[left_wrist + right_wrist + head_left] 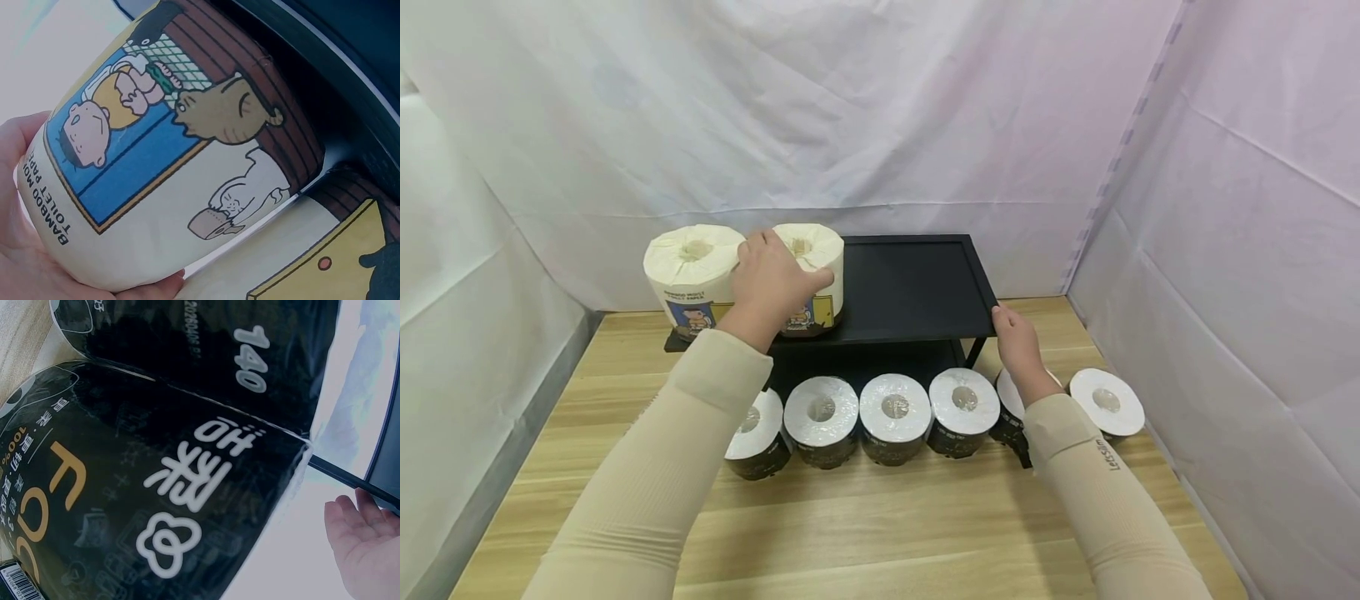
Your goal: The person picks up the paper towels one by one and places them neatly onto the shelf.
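My left hand (pixel 775 279) spans the top of a cream-wrapped toilet paper roll (pixel 820 250), its thumb on the right side and fingers on the left. In the left wrist view that toilet paper roll (pixel 144 156) shows a cartoon of a boy and cats. A matching roll (pixel 692 258) stands just left of it, also on the upper tier of a black two-tier shelf (pixel 917 287). At the shelf's front right corner, my right hand (pixel 1018 342) holds the edge. The right wrist view shows the right hand (pixel 362 544) at the dark shelf edge.
A row of black-wrapped rolls with white tops, including one roll (pixel 895 408) in the middle, stands before the shelf on a wooden table (pixel 850 533). My right forearm partly covers one roll (pixel 1011 400). White cloth (pixel 850 108) hangs behind and on both sides.
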### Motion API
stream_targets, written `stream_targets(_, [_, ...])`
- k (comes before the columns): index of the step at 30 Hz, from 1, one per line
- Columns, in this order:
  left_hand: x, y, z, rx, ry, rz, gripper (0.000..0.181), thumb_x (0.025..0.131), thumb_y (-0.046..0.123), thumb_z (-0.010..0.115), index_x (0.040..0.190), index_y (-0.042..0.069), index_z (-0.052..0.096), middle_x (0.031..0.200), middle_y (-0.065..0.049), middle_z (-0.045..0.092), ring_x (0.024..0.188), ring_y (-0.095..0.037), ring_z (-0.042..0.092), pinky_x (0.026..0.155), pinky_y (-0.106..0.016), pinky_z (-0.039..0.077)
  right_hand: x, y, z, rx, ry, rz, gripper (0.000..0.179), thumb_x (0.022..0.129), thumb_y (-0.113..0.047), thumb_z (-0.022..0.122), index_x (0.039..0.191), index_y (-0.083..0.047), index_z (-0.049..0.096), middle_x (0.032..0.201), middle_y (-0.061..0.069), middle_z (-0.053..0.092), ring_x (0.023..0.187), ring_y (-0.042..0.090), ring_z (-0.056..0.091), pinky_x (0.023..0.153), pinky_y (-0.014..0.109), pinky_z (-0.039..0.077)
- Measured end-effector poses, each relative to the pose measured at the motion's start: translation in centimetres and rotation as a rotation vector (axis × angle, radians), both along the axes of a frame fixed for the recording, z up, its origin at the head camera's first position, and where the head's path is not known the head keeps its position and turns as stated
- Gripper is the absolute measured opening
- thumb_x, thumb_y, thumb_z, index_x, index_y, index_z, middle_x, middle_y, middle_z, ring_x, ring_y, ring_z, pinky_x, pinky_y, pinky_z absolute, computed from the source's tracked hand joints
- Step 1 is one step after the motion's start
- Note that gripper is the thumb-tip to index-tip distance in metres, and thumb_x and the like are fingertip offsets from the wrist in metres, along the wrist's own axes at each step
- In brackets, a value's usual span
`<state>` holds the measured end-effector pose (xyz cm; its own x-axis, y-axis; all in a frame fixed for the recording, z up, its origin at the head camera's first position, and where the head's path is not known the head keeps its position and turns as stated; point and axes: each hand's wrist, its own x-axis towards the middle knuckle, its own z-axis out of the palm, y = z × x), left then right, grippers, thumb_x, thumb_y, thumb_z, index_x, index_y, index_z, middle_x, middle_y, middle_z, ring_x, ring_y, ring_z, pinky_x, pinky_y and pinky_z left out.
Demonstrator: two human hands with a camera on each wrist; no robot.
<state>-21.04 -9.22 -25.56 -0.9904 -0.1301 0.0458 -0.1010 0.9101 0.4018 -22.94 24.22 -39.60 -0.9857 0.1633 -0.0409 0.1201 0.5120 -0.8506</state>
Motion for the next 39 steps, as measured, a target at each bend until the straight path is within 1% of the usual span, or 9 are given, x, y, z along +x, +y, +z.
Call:
stream_targets(8, [0.0, -0.1, 0.0, -0.013, -0.011, -0.016, 0.093, 0.080, 0.049, 0.059, 0.141, -0.012, 0.024, 0.140, -0.027, 0.031, 0.128, -0.038, 0.031, 0.102, -0.051, 0.042, -0.1, -0.1, 0.0, -0.009, 0.001, 0.000, 0.053, 0.105, -0.040, 0.029, 0.148, -0.011, 0.039, 0.153, 0.010, 0.034, 0.143, 0.029, 0.028, 0.118, 0.043, 0.024])
stream_targets(15, [-0.1, 0.0, 0.1, -0.035, -0.015, -0.026, 0.100, 0.082, 0.050, 0.058, 0.147, -0.013, 0.014, 0.147, -0.029, 0.023, 0.134, -0.039, 0.025, 0.108, -0.049, 0.037, -0.1, -0.1, 0.0, -0.007, -0.015, -0.007, 0.054, 0.105, -0.042, 0.029, 0.148, -0.011, 0.038, 0.154, 0.011, 0.034, 0.143, 0.030, 0.028, 0.118, 0.044, 0.024])
stream_targets(18, [0.0, 0.0, 0.1, -0.039, -0.007, -0.030, 0.102, 0.083, 0.051, 0.060, 0.147, -0.013, 0.014, 0.148, -0.029, 0.022, 0.136, -0.039, 0.024, 0.109, -0.049, 0.037, -0.1, -0.2, 0.1, -0.006, -0.012, -0.005, 0.054, 0.105, -0.041, 0.029, 0.148, -0.010, 0.038, 0.154, 0.011, 0.034, 0.143, 0.030, 0.028, 0.118, 0.043, 0.024])
stream_targets(26, [0.4, 0.0, 0.1, -0.038, 0.019, -0.041, 0.106, 0.083, 0.056, 0.063, 0.149, -0.011, 0.014, 0.150, -0.029, 0.020, 0.139, -0.040, 0.021, 0.106, -0.052, 0.040, -0.1, -0.2, 0.1, -0.011, -0.005, -0.003, 0.054, 0.105, -0.040, 0.029, 0.148, -0.009, 0.038, 0.154, 0.011, 0.033, 0.143, 0.030, 0.027, 0.118, 0.043, 0.024])
stream_targets(34, [0.9, -0.2, 0.1, -0.006, 0.042, -0.055, 0.106, 0.083, 0.056, 0.064, 0.150, -0.008, 0.012, 0.153, -0.027, 0.016, 0.142, -0.039, 0.016, 0.107, -0.053, 0.037, -0.1, 0.0, 0.2, 0.002, -0.006, -0.004, 0.054, 0.105, -0.039, 0.029, 0.148, -0.009, 0.038, 0.154, 0.011, 0.033, 0.143, 0.030, 0.027, 0.118, 0.043, 0.023])
stream_targets(39, [1.1, -0.2, 0.1, 0.002, 0.073, -0.071, 0.105, 0.083, 0.054, 0.065, 0.150, -0.008, 0.014, 0.153, -0.027, 0.018, 0.142, -0.039, 0.017, 0.108, -0.053, 0.037, -0.2, 0.0, 0.2, 0.003, -0.005, -0.009, 0.054, 0.105, -0.039, 0.029, 0.148, -0.009, 0.038, 0.154, 0.011, 0.033, 0.143, 0.030, 0.027, 0.118, 0.043, 0.023])
